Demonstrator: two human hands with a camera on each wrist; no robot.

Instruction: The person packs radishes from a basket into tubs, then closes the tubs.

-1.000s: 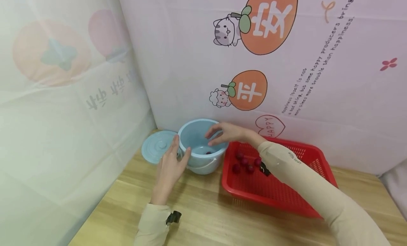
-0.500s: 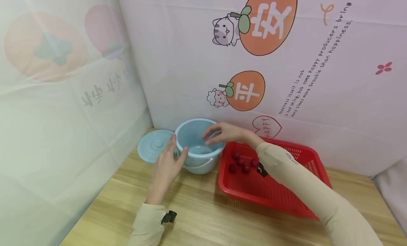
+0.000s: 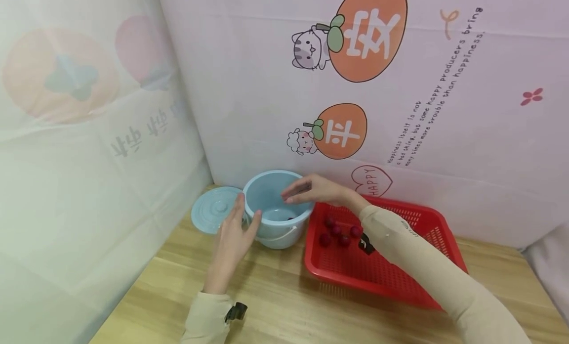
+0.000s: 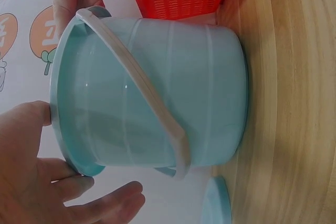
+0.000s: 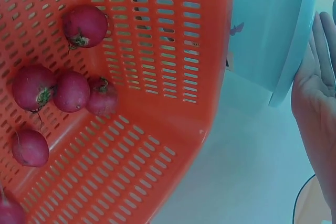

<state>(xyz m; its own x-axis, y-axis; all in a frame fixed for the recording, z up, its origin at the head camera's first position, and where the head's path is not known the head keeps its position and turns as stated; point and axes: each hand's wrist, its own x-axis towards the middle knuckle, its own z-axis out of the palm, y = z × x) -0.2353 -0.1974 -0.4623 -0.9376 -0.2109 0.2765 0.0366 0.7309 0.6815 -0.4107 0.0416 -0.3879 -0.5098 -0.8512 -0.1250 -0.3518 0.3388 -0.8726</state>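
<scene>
A light blue bucket (image 3: 277,235) stands upright on the table, a dark red bit of something visible at its bottom. My left hand (image 3: 233,240) touches the bucket's rim from the near left, thumb and fingers spread; the left wrist view shows the thumb tip and some fingertips at the rim. Over the bucket's mouth, my right hand (image 3: 317,190) has its fingers extended and nothing visible between them. To the right, several red radishes (image 5: 85,25) lie in a red perforated basket (image 5: 205,103), beneath my right forearm.
The blue bucket lid (image 3: 215,208) lies on the wooden table (image 3: 284,294) left of the bucket. A printed cloth wall (image 3: 249,87) rises directly behind the bucket and basket, and another stands at the left. The bucket's pale handle (image 4: 142,82) hangs down its near side.
My right hand's thumb and fingers have drawn closer together over the bucket. My left hand stays at the rim. The head view has shifted slightly.
</scene>
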